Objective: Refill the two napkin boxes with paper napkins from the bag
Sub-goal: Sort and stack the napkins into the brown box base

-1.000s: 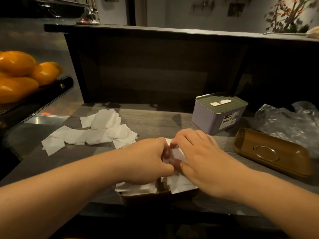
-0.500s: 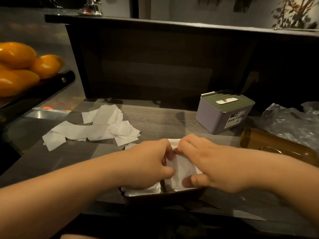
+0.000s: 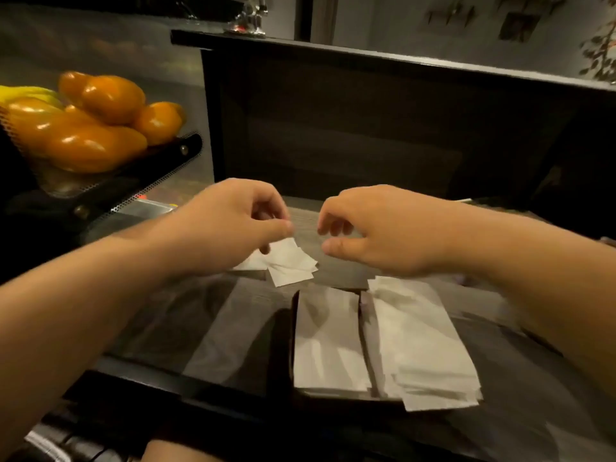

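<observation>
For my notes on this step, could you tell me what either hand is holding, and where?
Neither the left hand nor the right hand holds anything.

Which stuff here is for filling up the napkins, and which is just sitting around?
For the job:
- dark open napkin box
- two white paper napkin stacks in it
- loose white folded napkins on the table
- left hand, right hand

Just sitting around:
- shiny orange fruit
- black mesh basket
</observation>
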Tool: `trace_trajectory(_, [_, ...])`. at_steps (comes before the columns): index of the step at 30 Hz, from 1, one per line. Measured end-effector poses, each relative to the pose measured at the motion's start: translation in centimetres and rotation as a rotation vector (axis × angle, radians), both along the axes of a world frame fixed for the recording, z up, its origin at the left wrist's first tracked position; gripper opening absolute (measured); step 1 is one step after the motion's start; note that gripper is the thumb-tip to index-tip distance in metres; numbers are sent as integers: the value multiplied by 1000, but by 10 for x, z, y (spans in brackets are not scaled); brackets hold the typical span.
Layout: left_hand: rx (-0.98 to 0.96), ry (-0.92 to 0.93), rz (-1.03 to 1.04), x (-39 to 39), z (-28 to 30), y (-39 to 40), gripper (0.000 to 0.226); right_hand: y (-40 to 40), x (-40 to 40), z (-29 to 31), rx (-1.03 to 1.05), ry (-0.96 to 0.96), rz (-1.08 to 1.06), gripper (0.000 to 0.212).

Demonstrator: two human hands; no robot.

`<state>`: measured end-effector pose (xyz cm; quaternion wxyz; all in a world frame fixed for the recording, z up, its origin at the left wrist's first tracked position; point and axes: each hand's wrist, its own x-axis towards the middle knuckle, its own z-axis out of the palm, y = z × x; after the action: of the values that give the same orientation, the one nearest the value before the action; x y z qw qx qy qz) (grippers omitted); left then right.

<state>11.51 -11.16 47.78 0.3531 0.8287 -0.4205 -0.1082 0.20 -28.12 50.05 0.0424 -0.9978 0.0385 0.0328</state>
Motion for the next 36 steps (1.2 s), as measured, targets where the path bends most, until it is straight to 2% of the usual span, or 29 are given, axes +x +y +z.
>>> trace_trajectory(5, [60, -55, 258, 61, -45, 21, 7, -6, 72, -35, 12, 154, -22, 34])
trace_trajectory(8, [55, -72, 325, 85, -82, 30, 11, -7, 102, -54, -13, 257, -1, 53])
trace_trajectory(10, [132, -122, 317, 88, -100, 29, 12, -7, 116, -64, -60, 324, 50, 65])
trace_trajectory(13, [269, -205, 326, 93, -119, 19, 50, -6, 131, -78, -128, 370, 113, 75])
trace_trajectory(15, [374, -171, 341, 96, -127, 13, 77, -6, 136, -84, -145, 381, 141, 74])
trace_trajectory(17, [439, -173, 318, 97, -133, 8, 86, -8, 138, -87, -155, 361, 167, 66])
trace_trajectory(22, [210, -386, 194, 96, -139, 3, 41, -15, 136, -85, -193, 279, 228, 31])
trace_trajectory(25, [86, -407, 107, 96, -142, 2, 19, -20, 133, -70, -184, 301, 178, 26])
trace_trajectory(27, [10, -351, 106, 97, -140, 0, 7, -25, 134, -54, -147, 238, 125, 13])
trace_trajectory(31, [-162, -222, 241, 108, -123, -2, 23, -33, 153, -36, -44, -73, 48, 5])
trace_trajectory(32, [-172, -205, 285, 112, -116, -1, 22, -34, 162, -38, -33, -109, 35, 9])
trace_trajectory(36, [-154, -233, 376, 119, -107, 9, 20, -31, 199, -63, -1, -33, 103, 15])
